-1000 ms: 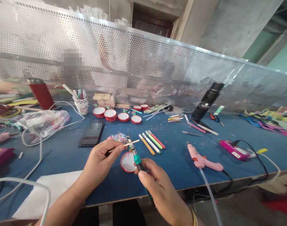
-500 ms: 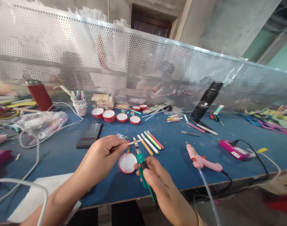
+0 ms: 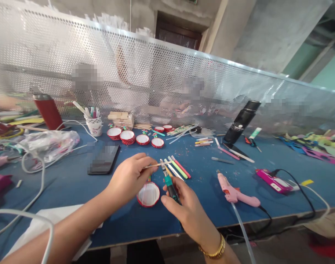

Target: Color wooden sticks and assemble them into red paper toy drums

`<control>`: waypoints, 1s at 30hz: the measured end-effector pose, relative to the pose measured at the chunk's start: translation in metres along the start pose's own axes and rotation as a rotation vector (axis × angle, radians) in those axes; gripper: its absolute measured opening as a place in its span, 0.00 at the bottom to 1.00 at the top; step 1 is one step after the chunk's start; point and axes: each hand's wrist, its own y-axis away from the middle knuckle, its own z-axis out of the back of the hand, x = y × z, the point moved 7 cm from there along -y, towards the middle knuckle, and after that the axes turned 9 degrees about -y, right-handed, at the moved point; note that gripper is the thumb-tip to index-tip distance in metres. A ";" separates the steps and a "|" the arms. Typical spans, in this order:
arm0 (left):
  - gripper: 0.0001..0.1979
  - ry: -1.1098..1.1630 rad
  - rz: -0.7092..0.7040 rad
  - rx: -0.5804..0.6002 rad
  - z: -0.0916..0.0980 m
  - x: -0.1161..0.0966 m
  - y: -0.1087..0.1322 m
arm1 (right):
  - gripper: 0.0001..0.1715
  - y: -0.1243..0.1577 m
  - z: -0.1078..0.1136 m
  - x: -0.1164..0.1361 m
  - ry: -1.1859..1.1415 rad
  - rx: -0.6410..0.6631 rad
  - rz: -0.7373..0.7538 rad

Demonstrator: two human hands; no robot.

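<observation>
Hands are both busy over the blue tabletop. The left hand has its fingers pinched tight on a thin stick, which is held roughly level and points off to the right, a little above the tabletop. The right hand is wrapped around a teal cutter. Its fingers are closed on the handle and the blade points up and away, so the tip crosses the stick near its free end. Honestly can't tell if the blade touches the wood or just sits in front of it.

Right under the stick, between the two hands, a red-rimmed lid lies flat on the tabletop, white side up. The left thumb is just beside its rim. A gold bracelet is on the right wrist.

A bunch of markers lies side by side just behind the cutter. A pink glue gun rests to the right of the right hand, apart from it, cord trailing off the front edge. A dark phone lies flat behind the left hand.

Further back there's a row of more red lids, a cup stuffed with pens, a red bottle on the left and a black bottle leaning on the right. A crumpled plastic bag sits at the left with a white cable looping around it. A perforated metal screen runs along the far edge.
</observation>
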 end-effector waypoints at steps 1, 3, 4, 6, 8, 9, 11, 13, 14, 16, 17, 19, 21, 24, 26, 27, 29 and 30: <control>0.12 -0.014 -0.008 -0.001 -0.002 0.001 0.001 | 0.16 0.000 0.000 -0.001 0.006 -0.004 0.000; 0.11 -0.028 -0.004 -0.012 -0.005 0.003 0.003 | 0.14 -0.002 0.000 -0.003 0.005 0.005 0.012; 0.11 -0.030 0.006 -0.021 -0.006 0.005 0.004 | 0.14 -0.003 0.000 -0.004 0.004 0.012 0.025; 0.10 -0.047 0.023 -0.036 -0.007 0.007 0.005 | 0.12 -0.005 0.000 -0.005 0.011 0.012 0.055; 0.09 -0.074 0.018 -0.033 -0.007 0.008 0.006 | 0.12 -0.006 0.001 -0.006 0.033 0.002 0.070; 0.09 -0.086 0.009 -0.027 -0.007 0.009 0.005 | 0.12 -0.007 0.001 -0.008 0.048 -0.007 0.074; 0.10 -0.100 -0.013 -0.027 -0.007 0.009 0.005 | 0.12 -0.008 0.001 -0.009 0.077 -0.024 0.083; 0.11 -0.115 -0.043 -0.042 -0.006 0.008 0.004 | 0.11 -0.008 0.001 -0.009 0.091 -0.025 0.103; 0.12 -0.127 -0.057 -0.055 -0.005 0.008 0.004 | 0.10 -0.009 0.000 -0.009 0.093 -0.021 0.116; 0.12 -0.155 -0.079 -0.080 -0.005 0.007 0.005 | 0.09 -0.009 -0.001 -0.008 0.095 -0.015 0.135; 0.13 -0.169 -0.088 -0.089 -0.005 0.007 0.005 | 0.08 -0.010 -0.001 -0.008 0.100 -0.015 0.139; 0.13 -0.197 -0.103 -0.103 -0.005 0.007 0.006 | 0.07 -0.011 -0.001 -0.008 0.111 -0.017 0.138; 0.13 -0.228 -0.117 -0.119 -0.004 0.006 0.007 | 0.08 -0.013 0.000 -0.009 0.109 -0.009 0.126; 0.13 -0.279 -0.126 -0.142 -0.002 0.006 0.008 | 0.11 -0.015 0.001 -0.010 0.069 0.014 0.095; 0.13 -0.305 -0.131 -0.150 -0.002 0.005 0.008 | 0.13 -0.015 0.002 -0.011 0.037 0.027 0.078; 0.14 -0.317 -0.134 -0.157 -0.001 0.004 0.007 | 0.13 -0.015 0.003 -0.011 0.025 0.029 0.072; 0.14 -0.343 -0.145 -0.167 -0.001 0.002 0.007 | 0.13 -0.015 0.004 -0.011 0.008 0.027 0.061; 0.14 -0.357 -0.151 -0.171 0.000 0.001 0.008 | 0.13 -0.015 0.004 -0.010 0.004 0.026 0.056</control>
